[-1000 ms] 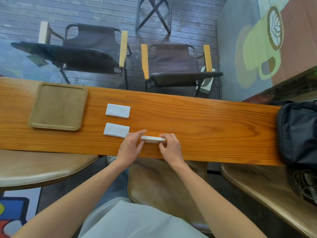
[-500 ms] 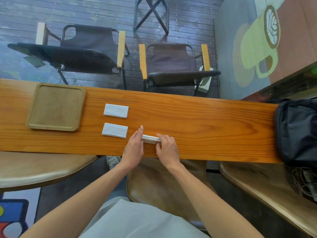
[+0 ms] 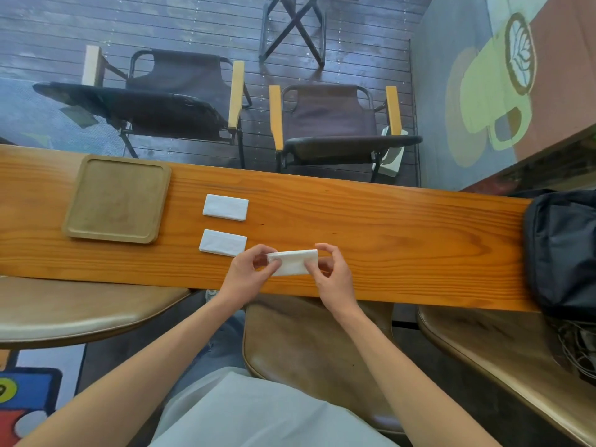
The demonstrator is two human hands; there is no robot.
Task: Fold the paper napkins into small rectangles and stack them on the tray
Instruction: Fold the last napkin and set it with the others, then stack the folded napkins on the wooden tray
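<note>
A folded white napkin (image 3: 292,262) is held just above the wooden counter (image 3: 387,240) near its front edge. My left hand (image 3: 248,272) pinches its left end and my right hand (image 3: 329,272) pinches its right end. Two more folded white napkins lie flat to the left: one (image 3: 222,242) close to my left hand, the other (image 3: 225,207) farther back. A square wooden tray (image 3: 117,198) with nothing on it sits at the counter's left.
A dark bag (image 3: 564,253) rests on the counter's right end. Tan stool seats (image 3: 80,311) stand under the front edge. Two folding chairs (image 3: 332,124) stand beyond the counter's far edge.
Both hands went from pressing the napkin flat on the counter to lifting it by its ends. The napkin now shows its broad face.
</note>
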